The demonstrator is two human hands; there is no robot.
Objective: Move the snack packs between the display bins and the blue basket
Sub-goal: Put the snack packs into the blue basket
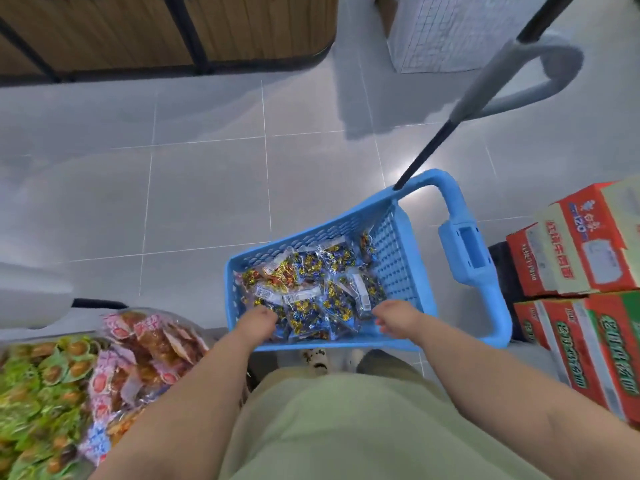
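Note:
A blue basket [398, 258] with a long pull handle stands on the floor in front of me. Several clear snack packs [311, 292] with blue, yellow and orange wrappers lie piled inside it. My left hand [258, 322] reaches into the near left part of the basket, its fingers curled down onto the packs. My right hand [394, 318] reaches in at the near right, fingers bent down beside a pack. I cannot tell whether either hand grips a pack. The display bins at lower left hold green packs [38, 386] and pink and orange packs [138, 351].
Stacked red and green cartons [581, 282] stand right of the basket. A wooden shelf unit [156, 29] is across the tiled aisle, with a white box [450, 29] at the top. The basket's grey and black pull handle [460, 112] slants up to the right.

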